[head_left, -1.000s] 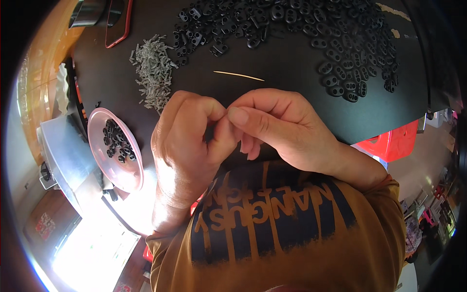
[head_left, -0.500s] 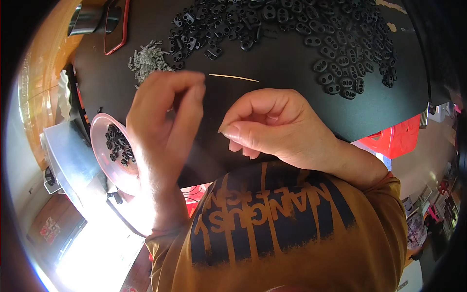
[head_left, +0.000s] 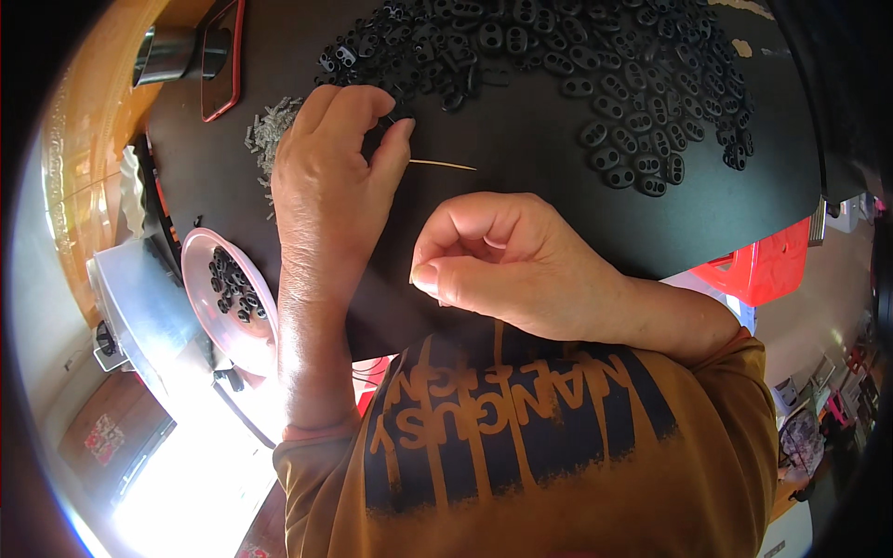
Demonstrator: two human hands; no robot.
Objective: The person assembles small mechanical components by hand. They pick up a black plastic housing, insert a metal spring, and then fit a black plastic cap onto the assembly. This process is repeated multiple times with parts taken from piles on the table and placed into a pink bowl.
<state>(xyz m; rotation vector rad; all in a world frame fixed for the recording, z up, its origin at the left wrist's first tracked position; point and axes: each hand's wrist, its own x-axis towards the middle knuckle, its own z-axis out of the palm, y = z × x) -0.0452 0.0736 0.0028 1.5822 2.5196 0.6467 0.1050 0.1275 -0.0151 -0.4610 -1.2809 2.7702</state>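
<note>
Toggles, black, two-holed, spread in a wide heap at far side of dark table. Nearest: right hand curled low over table's near edge, thumb and forefinger pinched narrow; held item too small to see, possibly a small part, cannot tell. Further out: left hand reaching to near fringe of heap, fingertips closing on or touching a black piece there; grip narrow, contents hidden by fingers, cannot tell if anything lifted. Thin pale stick flat on table just beside left thumb, pointing right. Grey pile of small springs or pins partly under left hand. Pink dish off table's left edge, holding a few black pieces. Red-edged phone at far left corner. Judgement on step: picking one toggle from heap edge. Best taken singly from loose fringe, not dense middle; pinch across narrow waist; keep wrist clear of grey pile to avoid scattering; hold right pinch steady and close for joining.
</note>
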